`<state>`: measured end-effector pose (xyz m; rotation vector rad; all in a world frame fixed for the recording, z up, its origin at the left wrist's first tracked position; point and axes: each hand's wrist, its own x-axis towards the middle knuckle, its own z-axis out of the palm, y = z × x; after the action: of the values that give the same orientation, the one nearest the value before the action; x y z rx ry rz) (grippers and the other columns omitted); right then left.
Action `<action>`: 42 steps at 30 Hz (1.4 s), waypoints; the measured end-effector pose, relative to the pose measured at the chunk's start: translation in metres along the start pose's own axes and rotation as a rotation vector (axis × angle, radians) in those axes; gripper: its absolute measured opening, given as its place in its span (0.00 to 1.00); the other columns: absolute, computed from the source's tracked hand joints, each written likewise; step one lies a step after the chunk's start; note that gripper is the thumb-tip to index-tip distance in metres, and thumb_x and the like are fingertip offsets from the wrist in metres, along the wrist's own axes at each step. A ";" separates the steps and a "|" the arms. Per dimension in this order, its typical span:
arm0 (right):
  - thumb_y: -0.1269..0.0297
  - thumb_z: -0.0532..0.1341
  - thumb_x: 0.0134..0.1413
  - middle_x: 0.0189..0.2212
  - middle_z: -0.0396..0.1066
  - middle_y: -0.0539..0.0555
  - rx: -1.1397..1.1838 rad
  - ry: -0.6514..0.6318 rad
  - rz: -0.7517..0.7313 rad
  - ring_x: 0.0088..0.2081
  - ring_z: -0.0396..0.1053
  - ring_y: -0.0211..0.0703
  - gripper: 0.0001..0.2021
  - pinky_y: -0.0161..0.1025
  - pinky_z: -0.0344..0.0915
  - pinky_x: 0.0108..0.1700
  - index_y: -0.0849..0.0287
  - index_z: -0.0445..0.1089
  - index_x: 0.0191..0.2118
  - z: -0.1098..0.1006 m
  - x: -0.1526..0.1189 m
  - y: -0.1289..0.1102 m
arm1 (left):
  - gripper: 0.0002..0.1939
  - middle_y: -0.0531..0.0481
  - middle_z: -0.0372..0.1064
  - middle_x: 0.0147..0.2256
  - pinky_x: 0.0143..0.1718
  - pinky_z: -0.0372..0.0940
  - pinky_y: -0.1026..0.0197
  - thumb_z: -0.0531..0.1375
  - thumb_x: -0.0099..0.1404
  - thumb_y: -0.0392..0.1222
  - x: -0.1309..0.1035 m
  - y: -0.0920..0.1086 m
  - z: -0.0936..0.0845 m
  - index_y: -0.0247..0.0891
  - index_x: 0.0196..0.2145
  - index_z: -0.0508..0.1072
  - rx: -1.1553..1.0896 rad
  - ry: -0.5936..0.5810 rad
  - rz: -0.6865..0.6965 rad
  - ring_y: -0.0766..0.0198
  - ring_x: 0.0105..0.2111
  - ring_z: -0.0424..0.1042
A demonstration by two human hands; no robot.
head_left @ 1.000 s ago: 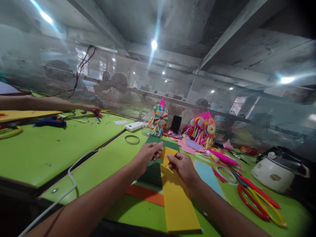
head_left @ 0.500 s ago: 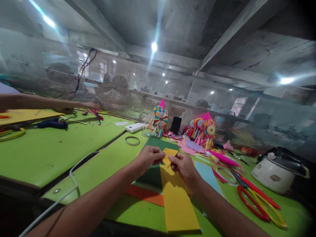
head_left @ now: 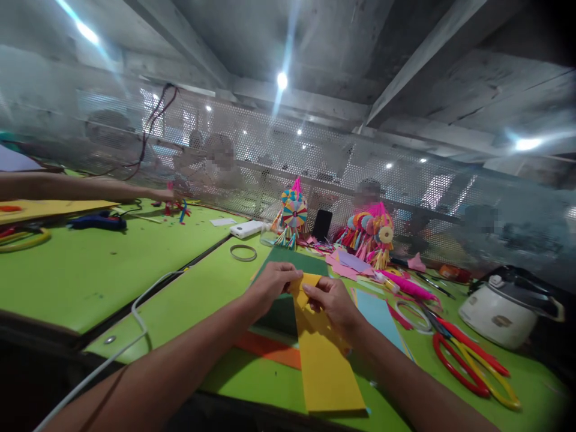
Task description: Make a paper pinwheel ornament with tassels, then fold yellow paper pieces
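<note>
A long strip of yellow paper (head_left: 330, 372) stretches toward me over the table, on top of dark green paper (head_left: 276, 318) and orange paper (head_left: 270, 350). My left hand (head_left: 274, 283) pinches the left edge of a small piece of yellow paper (head_left: 305, 285) at the strip's far end. On its right side, my right hand (head_left: 332, 300) closes thumb and fingers on the same small piece. Whether this piece is a folded end of the strip or a separate sheet, I cannot tell. Light blue paper (head_left: 380, 318) lies to the right of my right hand.
Large red-and-yellow-handled scissors (head_left: 479, 369) and a white pot (head_left: 490, 318) are at right. Paper ornaments (head_left: 294, 216), a phone (head_left: 322, 225) and a tape ring (head_left: 243, 252) sit behind. A white cable (head_left: 143, 321) crosses at left, where another person's arm (head_left: 90, 187) reaches over.
The small yellow piece has turned from a slanted position to lie nearly in line with the strip. Both my hands keep their pinch. The other person's hand moved slightly.
</note>
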<state>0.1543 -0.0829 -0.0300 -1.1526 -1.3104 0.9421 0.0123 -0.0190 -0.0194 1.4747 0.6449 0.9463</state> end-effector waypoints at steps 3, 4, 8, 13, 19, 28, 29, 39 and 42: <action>0.55 0.66 0.41 0.13 0.63 0.47 0.016 0.009 0.006 0.15 0.56 0.31 0.15 0.32 0.50 0.19 0.61 0.66 0.19 -0.002 0.002 0.002 | 0.18 0.57 0.53 0.14 0.19 0.43 0.65 0.63 0.48 0.52 0.000 0.001 0.000 0.35 0.17 0.64 0.000 0.010 0.039 0.73 0.16 0.50; 0.56 0.66 0.42 0.13 0.63 0.47 0.025 0.002 0.012 0.15 0.56 0.31 0.15 0.32 0.50 0.19 0.61 0.66 0.19 -0.004 0.003 0.003 | 0.18 0.57 0.54 0.15 0.19 0.44 0.66 0.63 0.49 0.52 -0.001 0.002 -0.001 0.35 0.17 0.64 0.007 -0.007 0.051 0.73 0.17 0.50; 0.58 0.67 0.42 0.16 0.64 0.47 0.077 -0.100 0.061 0.17 0.57 0.31 0.12 0.31 0.52 0.20 0.62 0.68 0.23 -0.016 0.005 -0.004 | 0.18 0.55 0.61 0.20 0.20 0.49 0.67 0.62 0.52 0.54 -0.005 0.009 -0.004 0.34 0.23 0.68 -0.007 -0.148 0.015 0.72 0.19 0.57; 0.56 0.66 0.42 0.20 0.67 0.49 -0.029 -0.373 0.132 0.18 0.57 0.30 0.14 0.30 0.53 0.22 0.64 0.72 0.28 -0.027 0.002 -0.019 | 0.20 0.54 0.62 0.19 0.20 0.52 0.67 0.63 0.51 0.56 -0.009 0.010 -0.005 0.34 0.25 0.68 -0.022 -0.328 -0.131 0.71 0.18 0.60; 0.57 0.60 0.50 0.19 0.63 0.46 -0.139 -0.121 -0.033 0.19 0.59 0.32 0.12 0.31 0.56 0.22 0.61 0.70 0.32 -0.027 0.007 -0.015 | 0.18 0.55 0.62 0.15 0.16 0.51 0.68 0.64 0.48 0.53 -0.004 0.003 -0.005 0.35 0.22 0.65 -0.019 -0.183 -0.160 0.70 0.15 0.63; 0.73 0.58 0.48 0.37 0.69 0.54 -0.479 -0.248 -0.469 0.40 0.66 0.42 0.16 0.38 0.63 0.39 0.53 0.73 0.43 -0.026 -0.001 -0.025 | 0.17 0.55 0.62 0.15 0.16 0.50 0.70 0.66 0.47 0.49 -0.003 0.002 -0.006 0.34 0.23 0.65 -0.173 -0.144 -0.166 0.70 0.14 0.64; 0.72 0.59 0.48 0.35 0.70 0.53 -0.475 -0.225 -0.486 0.38 0.67 0.42 0.14 0.38 0.63 0.39 0.53 0.74 0.41 -0.025 -0.001 -0.024 | 0.17 0.54 0.63 0.15 0.16 0.50 0.69 0.65 0.49 0.50 -0.003 0.002 -0.005 0.34 0.23 0.65 -0.168 -0.163 -0.157 0.70 0.14 0.64; 0.61 0.61 0.52 0.21 0.69 0.50 -0.048 -0.200 -0.240 0.24 0.67 0.39 0.08 0.38 0.62 0.31 0.61 0.71 0.30 -0.018 0.001 -0.017 | 0.19 0.44 0.73 0.25 0.21 0.57 0.67 0.59 0.58 0.54 -0.010 0.006 0.004 0.32 0.28 0.67 -0.168 -0.299 -0.020 0.66 0.21 0.70; 0.60 0.64 0.49 0.17 0.66 0.48 0.032 -0.122 -0.226 0.20 0.65 0.37 0.10 0.36 0.61 0.27 0.61 0.68 0.26 -0.015 0.002 -0.014 | 0.23 0.42 0.73 0.28 0.24 0.60 0.65 0.53 0.62 0.57 -0.012 0.008 0.006 0.30 0.31 0.68 -0.185 -0.366 0.013 0.64 0.25 0.72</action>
<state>0.1676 -0.0850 -0.0149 -0.9121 -1.4841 0.8740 0.0103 -0.0330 -0.0134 1.4375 0.2732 0.7005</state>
